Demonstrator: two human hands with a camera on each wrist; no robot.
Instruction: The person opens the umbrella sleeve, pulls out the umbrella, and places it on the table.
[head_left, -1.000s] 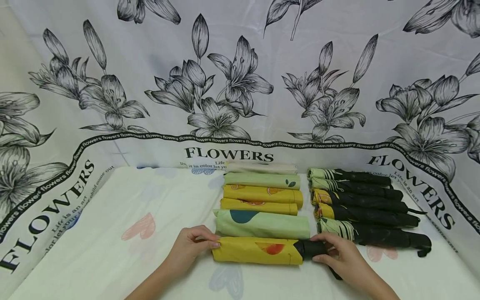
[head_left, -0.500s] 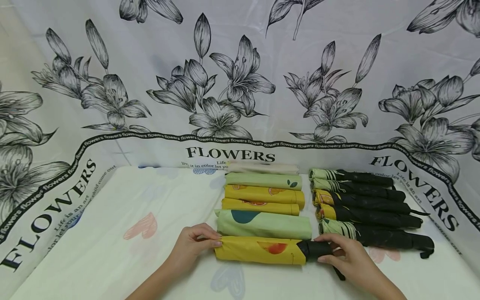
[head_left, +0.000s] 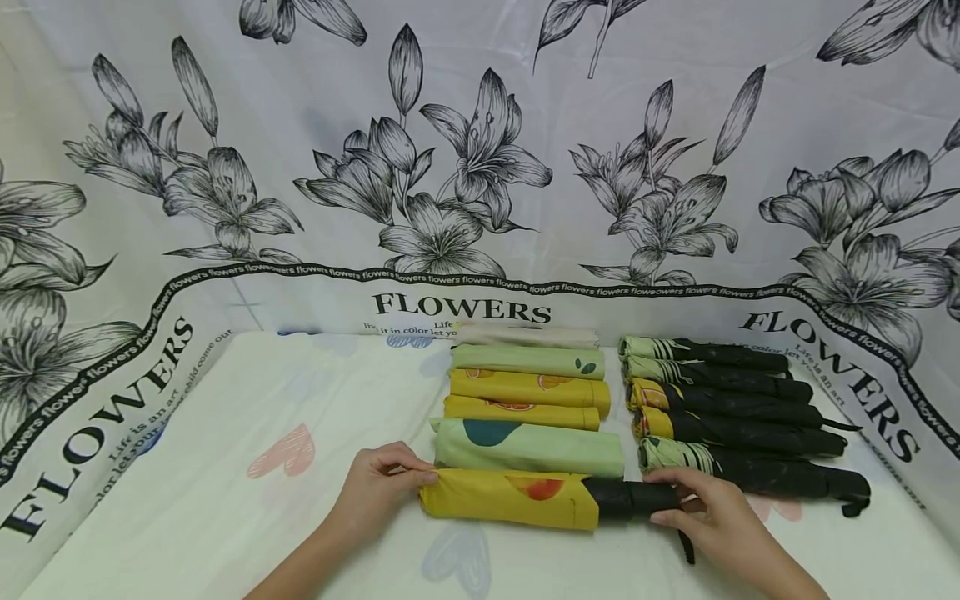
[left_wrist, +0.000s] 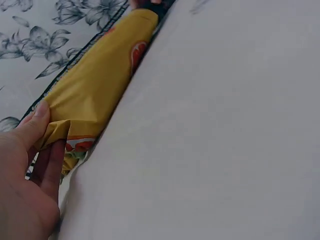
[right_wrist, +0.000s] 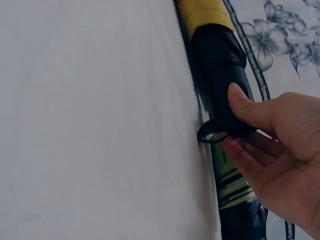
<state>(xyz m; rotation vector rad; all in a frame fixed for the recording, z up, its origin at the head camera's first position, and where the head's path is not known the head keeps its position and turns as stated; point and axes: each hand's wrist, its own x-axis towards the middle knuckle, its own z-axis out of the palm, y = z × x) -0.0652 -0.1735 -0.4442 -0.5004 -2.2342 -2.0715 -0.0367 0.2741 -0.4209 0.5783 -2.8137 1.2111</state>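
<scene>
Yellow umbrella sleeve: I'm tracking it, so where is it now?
In the head view, the yellow umbrella sleeve lies nearest the person, in front of the green sleeve, between left hand and right hand.

The right hand came in from the lower right and gripped the black handle, thumb on top. A black strap looped below the thumb. A yellow cover showed at the top, white cloth filled the left.

Folded fabric umbrella sleeve: yellow, orange-red fruit print; its protruding handle black. Draped backdrop cloth: white, black lily print, "FLOWERS" lettering.
</scene>
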